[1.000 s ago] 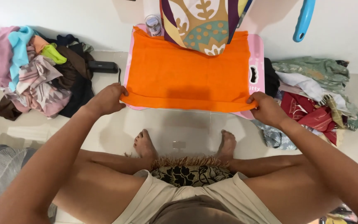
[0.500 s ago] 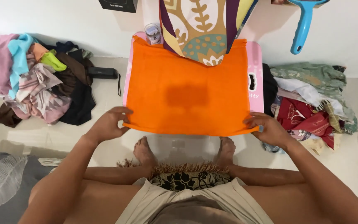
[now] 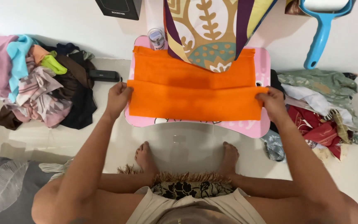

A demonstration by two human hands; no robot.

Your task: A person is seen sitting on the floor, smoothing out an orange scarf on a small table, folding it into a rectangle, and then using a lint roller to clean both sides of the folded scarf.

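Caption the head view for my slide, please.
Both hands, left hand and right hand, fold an orange cloth on a pink table.

White wall (image 3: 54, 20) across top of frame. Pale glossy tile floor (image 3: 187, 145) below, reflecting light at centre. Small pink surface (image 3: 262, 124) against the wall, upper middle. Grey leaf-print bedding (image 3: 5, 186) lower left. Fringed floral mat (image 3: 191, 187) bottom centre. Black box (image 3: 119, 8) upper left against wall. Even indoor light.

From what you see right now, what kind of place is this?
Probably a room at home, used for folding laundry on the floor: heaps of clothes on pale floor tiles, and an orange cloth on a low pink table.
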